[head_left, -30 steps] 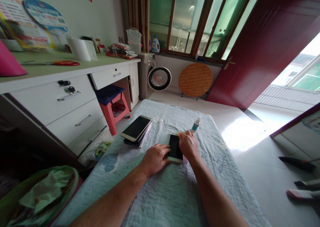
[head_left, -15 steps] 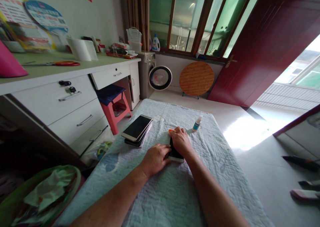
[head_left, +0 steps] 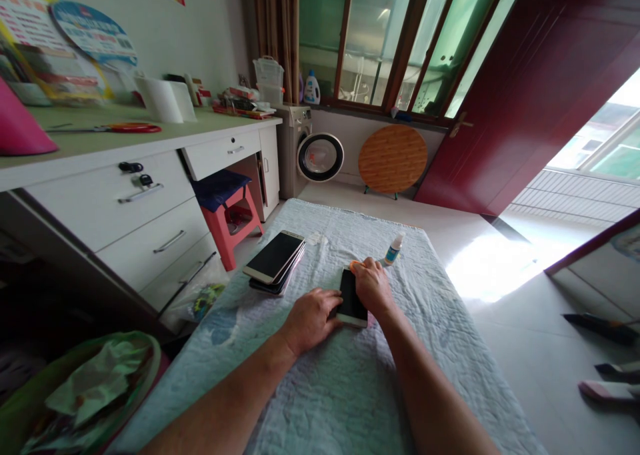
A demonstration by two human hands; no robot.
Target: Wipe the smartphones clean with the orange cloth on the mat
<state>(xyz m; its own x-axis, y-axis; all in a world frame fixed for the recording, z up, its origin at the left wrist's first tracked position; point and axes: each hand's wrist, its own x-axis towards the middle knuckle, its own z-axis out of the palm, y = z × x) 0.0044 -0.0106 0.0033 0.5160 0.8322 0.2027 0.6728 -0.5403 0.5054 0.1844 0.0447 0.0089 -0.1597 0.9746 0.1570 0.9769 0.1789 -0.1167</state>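
A smartphone (head_left: pixel 351 303) with a dark screen and a pale lower edge lies face up on the cloth-covered table. My left hand (head_left: pixel 311 318) steadies it, fingers pressed against its left edge. Over the phone's upper right side, my right hand (head_left: pixel 373 285) is closed on a small orange thing (head_left: pixel 355 266), mostly hidden under the fingers; its kind is unclear. A little spray bottle (head_left: pixel 394 249) with a blue label stands beyond the right hand. To the left rests a stack of smartphones (head_left: pixel 276 258), the top one white-framed with a black screen.
A light blue quilted cloth (head_left: pixel 320 388) covers the table. Left of it are a drawer desk (head_left: pixel 150 218), a red stool (head_left: pixel 231 221) and a bin (head_left: pixel 156 348) with crumpled paper. Behind stand an open-doored washing machine (head_left: pixel 290 155) and a round wooden tabletop (head_left: pixel 393 158).
My right hand has slid right across the phone with the orange thing, uncovering more of the screen. The left hand and the phone have stayed in place.
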